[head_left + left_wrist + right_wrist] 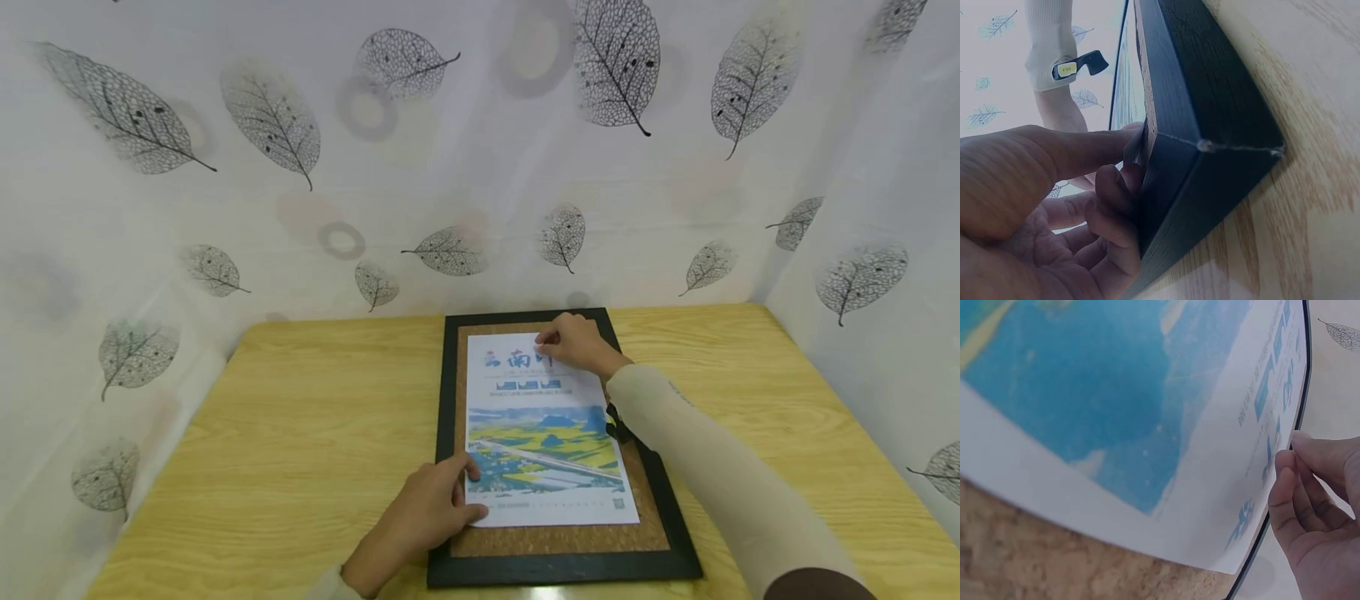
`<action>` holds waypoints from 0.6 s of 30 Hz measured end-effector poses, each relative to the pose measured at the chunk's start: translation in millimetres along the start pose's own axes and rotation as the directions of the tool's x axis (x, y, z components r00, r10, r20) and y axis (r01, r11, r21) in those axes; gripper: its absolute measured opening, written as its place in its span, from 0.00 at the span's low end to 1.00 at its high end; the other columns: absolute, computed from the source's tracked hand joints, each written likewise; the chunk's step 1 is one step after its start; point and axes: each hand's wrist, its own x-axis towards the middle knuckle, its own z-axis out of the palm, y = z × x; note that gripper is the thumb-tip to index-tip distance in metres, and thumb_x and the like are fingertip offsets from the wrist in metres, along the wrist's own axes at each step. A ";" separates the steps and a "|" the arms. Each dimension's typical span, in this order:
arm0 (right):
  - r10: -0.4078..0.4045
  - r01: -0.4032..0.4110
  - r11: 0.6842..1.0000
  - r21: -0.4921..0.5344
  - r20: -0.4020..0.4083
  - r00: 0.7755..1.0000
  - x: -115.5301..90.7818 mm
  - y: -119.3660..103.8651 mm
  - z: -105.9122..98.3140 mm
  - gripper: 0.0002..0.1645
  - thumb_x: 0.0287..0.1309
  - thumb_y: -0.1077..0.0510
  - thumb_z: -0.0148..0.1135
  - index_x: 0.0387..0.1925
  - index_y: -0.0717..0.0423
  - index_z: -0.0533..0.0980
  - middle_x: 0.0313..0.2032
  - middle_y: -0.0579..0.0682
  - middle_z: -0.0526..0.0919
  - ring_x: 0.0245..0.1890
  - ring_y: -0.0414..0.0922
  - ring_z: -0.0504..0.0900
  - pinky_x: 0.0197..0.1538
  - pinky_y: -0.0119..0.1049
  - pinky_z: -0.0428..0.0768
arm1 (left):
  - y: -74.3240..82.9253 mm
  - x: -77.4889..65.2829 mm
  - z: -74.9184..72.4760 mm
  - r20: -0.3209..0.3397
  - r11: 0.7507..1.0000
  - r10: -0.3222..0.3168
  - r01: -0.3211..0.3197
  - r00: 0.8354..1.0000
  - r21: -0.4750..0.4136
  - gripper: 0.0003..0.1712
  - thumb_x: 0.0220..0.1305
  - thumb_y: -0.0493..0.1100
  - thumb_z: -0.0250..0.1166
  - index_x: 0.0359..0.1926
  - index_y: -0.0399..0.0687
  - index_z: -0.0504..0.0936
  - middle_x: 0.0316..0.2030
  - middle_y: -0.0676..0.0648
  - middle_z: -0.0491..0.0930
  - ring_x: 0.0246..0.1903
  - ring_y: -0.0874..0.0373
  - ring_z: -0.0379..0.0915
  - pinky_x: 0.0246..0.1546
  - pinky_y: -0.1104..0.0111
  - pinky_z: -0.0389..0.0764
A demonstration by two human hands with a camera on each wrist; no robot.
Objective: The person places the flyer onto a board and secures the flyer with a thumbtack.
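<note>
The sheet [546,446] lies on the board [558,542], and with the left hand [426,507] pinching its lower left edge and the right hand [579,342] narrowed at its top, on what I cannot tell, uneven pulling could skew or crease it.

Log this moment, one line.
Left hand: pinches poster near lower-left corner; Right hand: at poster's top, grip unclear; Poster: over framed corkboard
</note>
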 end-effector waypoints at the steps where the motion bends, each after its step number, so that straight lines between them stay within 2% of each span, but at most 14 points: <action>1: 0.002 -0.002 1.000 -0.011 -0.005 1.000 0.9 0.6 1.1 0.12 0.58 0.55 0.65 0.42 0.55 0.84 0.39 0.51 0.86 0.40 0.46 0.83 0.45 0.45 0.78 | 0.4 -0.3 -0.2 0.001 1.000 -0.003 0.003 1.000 -0.001 0.16 0.53 0.46 0.72 0.39 0.49 0.75 0.18 0.57 0.71 0.15 0.66 0.66 0.15 0.73 0.67; 5: 0.016 -0.017 1.000 -0.024 -0.020 1.000 3.7 2.5 4.7 0.11 0.57 0.54 0.65 0.41 0.54 0.84 0.37 0.49 0.85 0.36 0.43 0.82 0.44 0.44 0.78 | 0.8 -1.3 -0.8 0.006 1.000 -0.005 0.005 1.000 -0.011 0.16 0.53 0.46 0.72 0.39 0.49 0.75 0.17 0.57 0.71 0.15 0.65 0.66 0.15 0.73 0.67; 9: 0.036 -0.035 0.999 0.014 -0.020 0.999 4.3 1.9 5.1 0.11 0.58 0.56 0.65 0.41 0.56 0.83 0.36 0.49 0.85 0.35 0.43 0.82 0.43 0.43 0.78 | -0.1 -1.1 -0.9 0.010 1.000 -0.009 0.009 1.000 -0.014 0.16 0.54 0.46 0.72 0.39 0.49 0.75 0.17 0.56 0.71 0.14 0.65 0.65 0.15 0.72 0.67; 18: 0.067 -0.067 0.998 -0.003 -0.018 0.998 7.0 1.0 4.5 0.11 0.61 0.58 0.61 0.44 0.54 0.83 0.44 0.52 0.84 0.43 0.48 0.81 0.45 0.45 0.78 | -1.4 -1.1 0.4 -0.003 1.000 -0.017 0.017 1.000 -0.003 0.16 0.53 0.46 0.72 0.38 0.49 0.76 0.17 0.57 0.71 0.14 0.65 0.66 0.15 0.73 0.67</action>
